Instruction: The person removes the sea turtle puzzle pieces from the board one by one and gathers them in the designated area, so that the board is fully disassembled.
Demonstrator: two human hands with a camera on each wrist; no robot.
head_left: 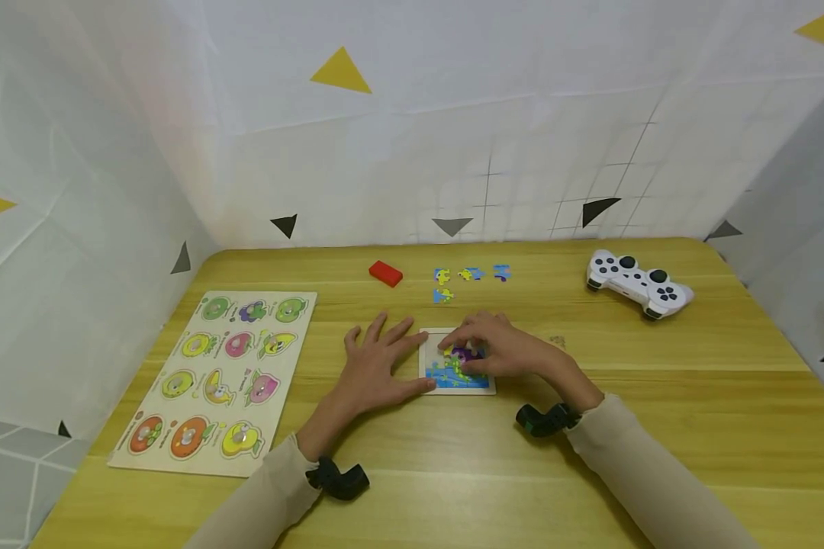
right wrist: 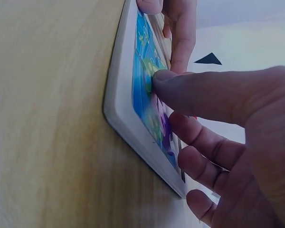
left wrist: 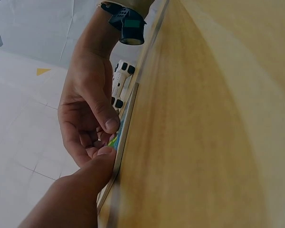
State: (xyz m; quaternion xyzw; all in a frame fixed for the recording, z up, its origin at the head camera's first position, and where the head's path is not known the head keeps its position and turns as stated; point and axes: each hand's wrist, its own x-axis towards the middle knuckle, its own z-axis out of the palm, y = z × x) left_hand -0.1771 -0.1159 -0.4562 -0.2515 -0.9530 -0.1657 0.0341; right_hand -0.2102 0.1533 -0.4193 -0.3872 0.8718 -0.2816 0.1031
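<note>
A small jigsaw puzzle in a pale wooden frame (head_left: pixel 456 392) lies flat on the table. Its fitted pieces (head_left: pixel 446 377) show blue, green and purple, and part of the upper left of the tray is bare. My left hand (head_left: pixel 374 366) is spread on the table, with thumb and index fingertips at the frame's left side. Over the puzzle is my right hand (head_left: pixel 497 347), its fingers bent and apart. In the right wrist view, the right thumb (right wrist: pixel 199 95) presses on the picture (right wrist: pixel 142 90), and the other fingertips are at its far side.
Several loose puzzle pieces (head_left: pixel 442 276) lie beyond the frame, near a red block (head_left: pixel 385 274). A wooden fruit peg board (head_left: pixel 281 381) is at the left. A white game controller (head_left: pixel 638 284) lies at the back right. White cloth (head_left: pixel 412 152) hangs behind the table.
</note>
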